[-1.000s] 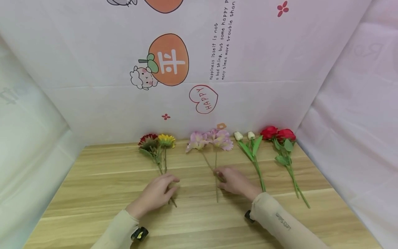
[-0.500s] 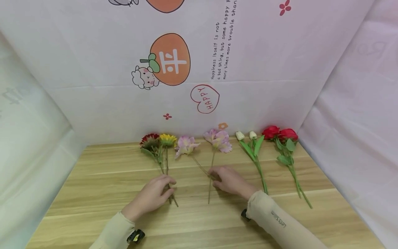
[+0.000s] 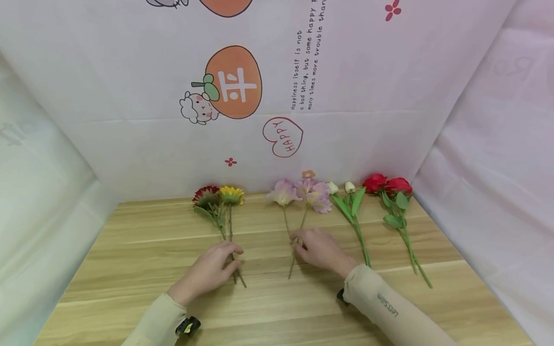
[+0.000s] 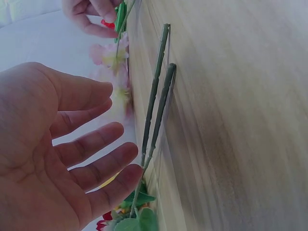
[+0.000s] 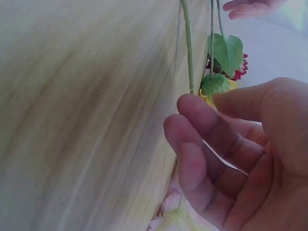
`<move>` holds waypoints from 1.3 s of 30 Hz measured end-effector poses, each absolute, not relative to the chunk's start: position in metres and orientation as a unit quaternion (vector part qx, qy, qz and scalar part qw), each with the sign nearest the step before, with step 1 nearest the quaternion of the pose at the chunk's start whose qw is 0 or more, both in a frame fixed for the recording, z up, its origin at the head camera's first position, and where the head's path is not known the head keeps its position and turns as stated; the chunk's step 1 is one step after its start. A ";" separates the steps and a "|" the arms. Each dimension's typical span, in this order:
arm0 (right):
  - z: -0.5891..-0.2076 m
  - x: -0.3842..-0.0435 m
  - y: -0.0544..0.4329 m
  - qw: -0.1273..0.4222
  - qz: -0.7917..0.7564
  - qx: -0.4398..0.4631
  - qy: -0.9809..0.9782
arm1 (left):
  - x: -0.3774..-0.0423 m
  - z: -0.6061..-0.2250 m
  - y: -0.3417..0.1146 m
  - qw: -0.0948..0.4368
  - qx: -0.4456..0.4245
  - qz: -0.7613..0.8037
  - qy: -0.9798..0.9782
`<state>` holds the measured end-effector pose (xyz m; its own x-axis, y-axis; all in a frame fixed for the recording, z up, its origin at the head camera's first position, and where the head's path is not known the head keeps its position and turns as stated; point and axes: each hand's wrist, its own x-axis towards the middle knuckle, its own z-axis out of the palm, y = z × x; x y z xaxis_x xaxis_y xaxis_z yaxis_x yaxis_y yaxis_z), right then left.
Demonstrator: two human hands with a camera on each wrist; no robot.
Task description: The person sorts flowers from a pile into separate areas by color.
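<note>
In the head view my left hand (image 3: 212, 269) hovers over the crossed lower stems of a dark red flower (image 3: 205, 198) and a yellow flower (image 3: 232, 195). Its fingers are spread apart, with the stems (image 4: 156, 91) beyond the fingertips in the left wrist view. At the middle, my right hand (image 3: 318, 247) has its fingers curled at the stems of two pale pink flowers, the left pink flower (image 3: 283, 193) and the right pink flower (image 3: 318, 197). A green stem (image 5: 187, 48) runs to its fingertips in the right wrist view. The grip itself is partly hidden.
White tulips (image 3: 349, 188) with green leaves lie right of the pink flowers, their stems passing close to the right wrist. Red roses (image 3: 397, 186) lie farther right. A printed white cloth (image 3: 173, 158) rises behind the wooden table (image 3: 143, 250).
The left pink flower swings left, then back right beside the other, whose stem now tilts. My right hand moves slightly left overall. The left hand stays over its stems.
</note>
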<state>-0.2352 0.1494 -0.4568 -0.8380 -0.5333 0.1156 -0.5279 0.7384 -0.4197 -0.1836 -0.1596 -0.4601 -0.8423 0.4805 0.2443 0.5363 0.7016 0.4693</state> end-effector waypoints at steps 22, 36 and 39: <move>-0.459 -0.240 0.151 0.039 -0.204 -0.341 0.917 | -0.182 -0.456 -0.166 0.060 -0.277 -0.266 -0.921; -0.437 -0.246 0.208 -0.043 -0.219 -0.298 0.928 | -0.181 -0.432 -0.227 0.202 -0.237 -0.202 -0.929; -0.425 -0.249 0.229 -0.112 -0.206 -0.291 0.927 | -0.182 -0.426 -0.245 0.263 -0.246 -0.194 -0.913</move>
